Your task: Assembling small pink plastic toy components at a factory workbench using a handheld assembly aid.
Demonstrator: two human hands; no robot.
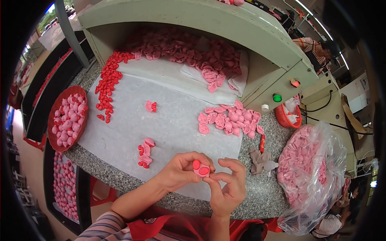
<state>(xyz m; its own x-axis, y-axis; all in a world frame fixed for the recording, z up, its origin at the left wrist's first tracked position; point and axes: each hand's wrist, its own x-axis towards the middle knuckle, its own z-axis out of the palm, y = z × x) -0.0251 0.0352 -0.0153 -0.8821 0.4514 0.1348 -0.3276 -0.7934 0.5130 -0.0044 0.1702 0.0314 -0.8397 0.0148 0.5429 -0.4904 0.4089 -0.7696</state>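
Over the near edge of the white sheet, a small pink toy part (202,170) with red oval pads is between my hands. My left hand (183,168) grips it with thumb and fingers. From the other side, my right hand (228,182) pinches its lower edge with thumb and forefinger, the other fingers curled loosely above. Left of my hands lie a few pink shells with red pieces (145,152). Farther off sits another pink shell with a red piece (151,106). Loose red pieces (105,90) form a strip along the left, and pink shells (231,118) are piled at right.
Behind the sheet, a pale green cabinet (181,17) holds heaped pink shells. A red basket (52,116) of pink parts stands left. At right are a clear plastic bag (317,160) of pink parts, a red marker-like tube (262,143), a grey cloth (258,160) and a small red basket (286,118).
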